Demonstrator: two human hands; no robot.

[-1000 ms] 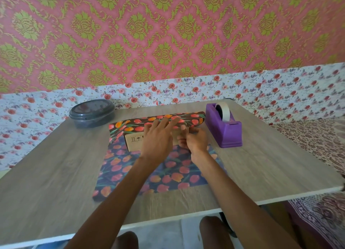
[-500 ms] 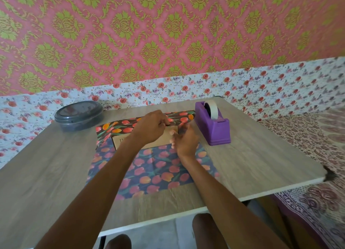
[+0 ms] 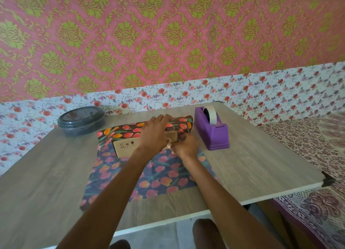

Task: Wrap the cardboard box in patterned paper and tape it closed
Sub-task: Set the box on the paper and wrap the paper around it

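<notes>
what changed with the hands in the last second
The left hand, earlier flat with fingers spread on the cardboard box, has drawn its fingers together and bent them over the tulip-patterned paper flap on the box top; grip or press is unclear. The right hand stays at the box's near right corner. Box, purple tape dispenser and dark round container have not moved.

The only markings I can read are on the cardboard box (image 3: 125,150). Three small black handling signs are printed in a row on its bare brown side facing me, toward its left end. They look like a pair of upward arrows, an umbrella and a stemmed glass. My left hand (image 3: 154,135) lies on the box just right of them.
</notes>
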